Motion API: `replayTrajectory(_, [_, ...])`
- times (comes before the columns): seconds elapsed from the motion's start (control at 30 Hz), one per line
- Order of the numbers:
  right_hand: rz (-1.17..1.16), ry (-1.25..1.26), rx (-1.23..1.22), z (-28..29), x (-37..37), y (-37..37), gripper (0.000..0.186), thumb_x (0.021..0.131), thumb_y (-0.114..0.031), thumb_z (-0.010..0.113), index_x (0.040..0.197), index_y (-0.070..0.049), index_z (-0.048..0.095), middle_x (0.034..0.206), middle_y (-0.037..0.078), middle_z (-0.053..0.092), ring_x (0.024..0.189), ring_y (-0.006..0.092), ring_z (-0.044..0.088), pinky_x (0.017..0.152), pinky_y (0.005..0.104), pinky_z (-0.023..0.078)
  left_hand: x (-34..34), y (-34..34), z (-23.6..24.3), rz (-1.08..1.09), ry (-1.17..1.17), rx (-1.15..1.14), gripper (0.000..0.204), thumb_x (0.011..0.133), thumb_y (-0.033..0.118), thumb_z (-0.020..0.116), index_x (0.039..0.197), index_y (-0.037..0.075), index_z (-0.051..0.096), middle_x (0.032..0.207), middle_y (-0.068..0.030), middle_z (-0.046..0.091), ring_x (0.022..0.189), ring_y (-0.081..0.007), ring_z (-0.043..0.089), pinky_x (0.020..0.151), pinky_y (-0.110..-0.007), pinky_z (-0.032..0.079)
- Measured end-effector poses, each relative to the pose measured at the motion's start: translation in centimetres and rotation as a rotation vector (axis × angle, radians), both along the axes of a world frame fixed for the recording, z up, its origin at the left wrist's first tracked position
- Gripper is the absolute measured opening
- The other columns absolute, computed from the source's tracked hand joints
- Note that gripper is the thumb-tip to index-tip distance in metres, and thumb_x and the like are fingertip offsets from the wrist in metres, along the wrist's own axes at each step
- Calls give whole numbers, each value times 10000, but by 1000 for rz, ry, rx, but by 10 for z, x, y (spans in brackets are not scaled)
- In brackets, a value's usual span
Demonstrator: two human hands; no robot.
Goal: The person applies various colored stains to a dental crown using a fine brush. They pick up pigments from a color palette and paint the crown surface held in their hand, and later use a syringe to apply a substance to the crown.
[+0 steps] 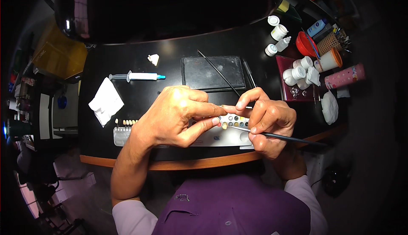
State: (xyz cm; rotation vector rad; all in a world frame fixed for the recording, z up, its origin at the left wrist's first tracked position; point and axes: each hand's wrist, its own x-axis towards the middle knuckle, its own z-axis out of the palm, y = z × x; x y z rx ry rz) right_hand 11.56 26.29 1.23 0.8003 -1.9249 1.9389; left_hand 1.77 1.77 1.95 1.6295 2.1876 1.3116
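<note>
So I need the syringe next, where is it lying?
In the head view, the syringe lies on the black table's left side, above the folded white tissue and left of the dark slab.

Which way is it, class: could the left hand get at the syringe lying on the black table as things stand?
Probably yes. The syringe lies in the open on the table, up-left of the left hand, nothing between. But its fingers pinch a small tooth-like piece, so that grip must be freed first.

Head view – steep downward, close over desk.
</note>
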Motion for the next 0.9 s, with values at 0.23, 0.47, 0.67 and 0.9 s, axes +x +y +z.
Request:
replayTrajectory(0.23, [-18,-2,-19,1,0,-3,176,687,80,644,757,-76,605,694,26,637,1002,305,691,895,424,640,0,1,1,-2,-11,9,309,862,114,797,1164,76,843,682,-85,677,569,-225,619,575,-371,446])
replayTrajectory(0.47, [-73,-42,-45,0,3,-7,165,682,79,631,753,-69,611,692,20,616,992,303,697,893,411,640,0,2,0,9,-15,1,296,879,112,788,1167,68,840,681,-93,678,556,-231,618,550,-369,452])
replayTrajectory(0.67, [-87,11,12,1,2,-9,163,674,79,628,744,-66,605,694,18,618,972,302,703,889,411,643,0,1,-1,14,-19,-21,286,887,115,787,1163,60,840,668,-89,667,549,-223,618,537,-365,448])
replayTrajectory(0.9, [-36,-34,-1,1,4,-3,153,672,57,634,755,-69,608,682,16,608,986,301,685,928,453,635,0,1,1,26,-20,-35,279,885,106,785,1155,71,843,655,-90,661,540,-219,620,531,-362,450])
